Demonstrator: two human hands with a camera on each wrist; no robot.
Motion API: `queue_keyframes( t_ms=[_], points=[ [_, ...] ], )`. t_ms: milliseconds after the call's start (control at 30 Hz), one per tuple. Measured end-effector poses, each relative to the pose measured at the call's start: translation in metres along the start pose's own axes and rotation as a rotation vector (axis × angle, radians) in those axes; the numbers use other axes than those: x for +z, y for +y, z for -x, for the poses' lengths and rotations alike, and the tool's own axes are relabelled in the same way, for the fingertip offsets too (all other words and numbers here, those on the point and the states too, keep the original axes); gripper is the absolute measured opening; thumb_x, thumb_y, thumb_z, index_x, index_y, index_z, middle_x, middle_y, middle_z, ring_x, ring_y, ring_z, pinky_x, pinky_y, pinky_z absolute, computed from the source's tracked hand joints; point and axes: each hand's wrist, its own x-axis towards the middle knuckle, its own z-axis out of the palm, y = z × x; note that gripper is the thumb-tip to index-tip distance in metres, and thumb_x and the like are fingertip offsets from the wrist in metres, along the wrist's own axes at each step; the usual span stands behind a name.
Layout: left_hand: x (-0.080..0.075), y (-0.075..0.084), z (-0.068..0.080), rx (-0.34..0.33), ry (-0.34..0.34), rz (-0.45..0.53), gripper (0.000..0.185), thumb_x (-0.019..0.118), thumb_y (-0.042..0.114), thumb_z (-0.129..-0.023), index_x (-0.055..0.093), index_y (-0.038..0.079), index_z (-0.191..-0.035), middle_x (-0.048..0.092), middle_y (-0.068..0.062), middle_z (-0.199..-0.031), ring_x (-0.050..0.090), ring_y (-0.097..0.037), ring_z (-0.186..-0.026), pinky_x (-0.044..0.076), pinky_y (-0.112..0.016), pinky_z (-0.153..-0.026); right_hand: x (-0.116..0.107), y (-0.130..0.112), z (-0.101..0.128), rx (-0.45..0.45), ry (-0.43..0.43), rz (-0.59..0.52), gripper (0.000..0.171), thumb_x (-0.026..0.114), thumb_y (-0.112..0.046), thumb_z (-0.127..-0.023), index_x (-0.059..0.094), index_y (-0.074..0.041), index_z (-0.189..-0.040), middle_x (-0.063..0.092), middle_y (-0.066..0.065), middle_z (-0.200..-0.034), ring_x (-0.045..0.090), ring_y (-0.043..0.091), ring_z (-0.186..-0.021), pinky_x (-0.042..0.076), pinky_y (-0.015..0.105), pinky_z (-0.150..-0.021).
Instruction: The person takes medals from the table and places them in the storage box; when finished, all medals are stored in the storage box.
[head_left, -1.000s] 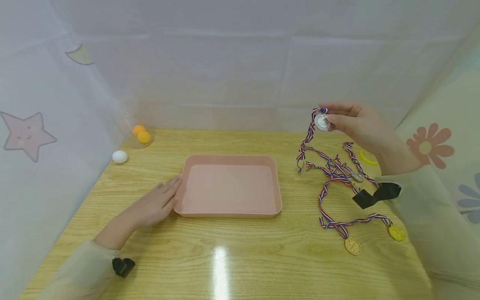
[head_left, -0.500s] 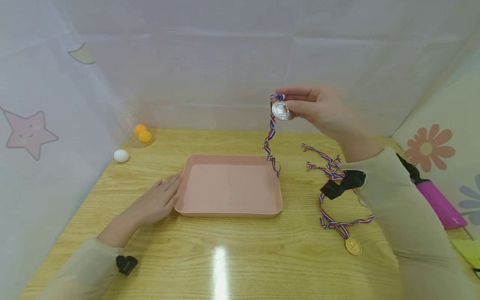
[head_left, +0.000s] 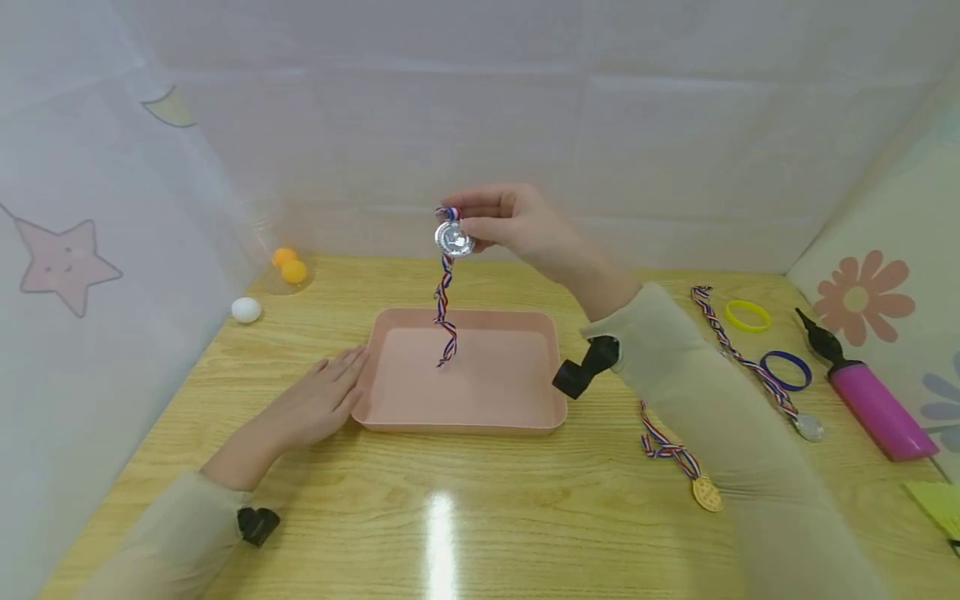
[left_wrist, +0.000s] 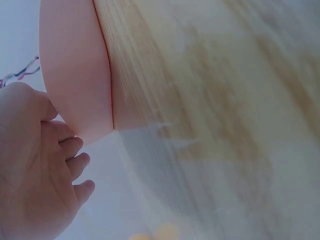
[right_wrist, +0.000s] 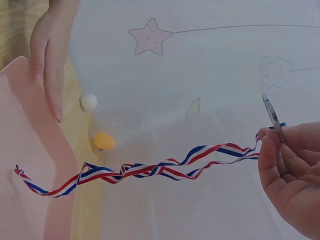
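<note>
The right hand (head_left: pixel 517 225) has carried the silver medal (head_left: pixel 453 239) leftward from the table's right side. Its ribbon (head_left: pixel 445 317) now dangles above the pink tray (head_left: pixel 461 421).

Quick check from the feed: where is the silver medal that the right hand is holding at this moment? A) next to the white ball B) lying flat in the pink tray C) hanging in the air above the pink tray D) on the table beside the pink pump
C: the right hand pinches the silver medal aloft, its ribbon dangling over the pink tray.
</note>
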Motion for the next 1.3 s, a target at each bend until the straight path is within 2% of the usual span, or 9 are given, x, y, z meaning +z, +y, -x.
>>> queue_keyframes(
  t_ms=[133,300,500,767,1000,1100,1167,1200,1300],
  points=[
    [0.001,0.000,-0.002,-0.006,-0.004,-0.005,0.052,0.031,0.021,-0.101,0.019,-0.008,-0.142,0.016,-0.022,-0.149,0.015,-0.038,-0.135,0.013,-0.054,-0.107,0.015,0.012,-0.015,-0.010,-0.024,-0.007,0.030,0.055,-0.001,-0.091,0.058,0.000,-0.121,0.065,0.010,-0.108,0.061,0.025,-0.090,0.051,0.035,-0.077],
    [0.002,-0.001,-0.004,-0.006,-0.001,-0.013,0.052,0.030,0.022,-0.101,0.018,-0.008,-0.143,0.016,-0.022,-0.149,0.015,-0.038,-0.135,0.013,-0.053,-0.108,0.032,0.025,-0.027,-0.039,-0.002,-0.033,0.031,0.055,-0.001,-0.091,0.058,0.000,-0.121,0.064,0.008,-0.111,0.060,0.023,-0.090,0.052,0.034,-0.076],
    [0.002,0.000,-0.005,0.004,0.009,-0.007,0.052,0.031,0.020,-0.100,0.020,-0.009,-0.142,0.017,-0.023,-0.148,0.017,-0.039,-0.134,0.014,-0.054,-0.107,0.047,0.047,-0.031,0.050,0.003,-0.017,0.031,0.054,-0.001,-0.092,0.058,-0.001,-0.123,0.063,0.010,-0.113,0.061,0.019,-0.091,0.052,0.033,-0.078],
    [0.001,0.002,-0.005,0.007,0.013,-0.007,0.051,0.032,0.018,-0.100,0.020,-0.009,-0.142,0.019,-0.023,-0.148,0.018,-0.039,-0.133,0.015,-0.054,-0.107,0.070,0.094,-0.024,0.221,-0.051,-0.035,0.033,0.051,0.002,-0.092,0.055,0.000,-0.124,0.059,0.015,-0.117,0.059,0.021,-0.097,0.051,0.035,-0.081],
    [0.000,0.003,-0.006,0.009,0.008,-0.006,0.051,0.032,0.019,-0.100,0.019,-0.007,-0.143,0.019,-0.022,-0.148,0.018,-0.038,-0.134,0.015,-0.054,-0.106,0.092,0.138,-0.011,0.315,-0.128,0.032,0.033,0.055,0.003,-0.090,0.056,-0.001,-0.123,0.063,0.010,-0.101,0.058,0.013,-0.079,0.051,0.044,-0.078],
    [-0.001,0.004,-0.005,0.007,0.008,0.003,0.051,0.032,0.018,-0.100,0.020,-0.008,-0.143,0.019,-0.023,-0.148,0.018,-0.038,-0.134,0.016,-0.054,-0.107,0.101,0.153,-0.005,0.314,-0.153,0.065,0.031,0.059,0.007,-0.086,0.059,-0.001,-0.116,0.061,0.009,-0.092,0.056,0.013,-0.073,0.054,0.036,-0.070],
    [-0.002,0.005,-0.005,0.004,0.008,0.007,0.051,0.032,0.018,-0.100,0.020,-0.008,-0.143,0.018,-0.023,-0.148,0.018,-0.038,-0.134,0.016,-0.054,-0.107,0.107,0.159,0.001,0.307,-0.170,0.091,0.031,0.060,0.008,-0.084,0.060,-0.001,-0.114,0.059,0.006,-0.094,0.055,0.012,-0.076,0.053,0.029,-0.068],
    [-0.002,0.005,-0.004,0.001,0.006,0.008,0.051,0.032,0.018,-0.100,0.019,-0.008,-0.143,0.018,-0.023,-0.148,0.018,-0.038,-0.134,0.016,-0.054,-0.106,0.111,0.162,0.003,0.320,-0.170,0.058,0.031,0.059,0.010,-0.083,0.060,0.000,-0.112,0.058,0.006,-0.094,0.055,0.012,-0.077,0.052,0.027,-0.067],
    [-0.003,0.006,-0.004,-0.006,-0.002,0.006,0.052,0.032,0.018,-0.100,0.019,-0.008,-0.142,0.018,-0.023,-0.148,0.017,-0.038,-0.134,0.016,-0.054,-0.107,0.121,0.166,0.008,0.340,-0.179,0.064,0.030,0.057,0.012,-0.083,0.061,0.002,-0.111,0.059,0.007,-0.090,0.057,0.014,-0.072,0.053,0.026,-0.063]
  ],
)
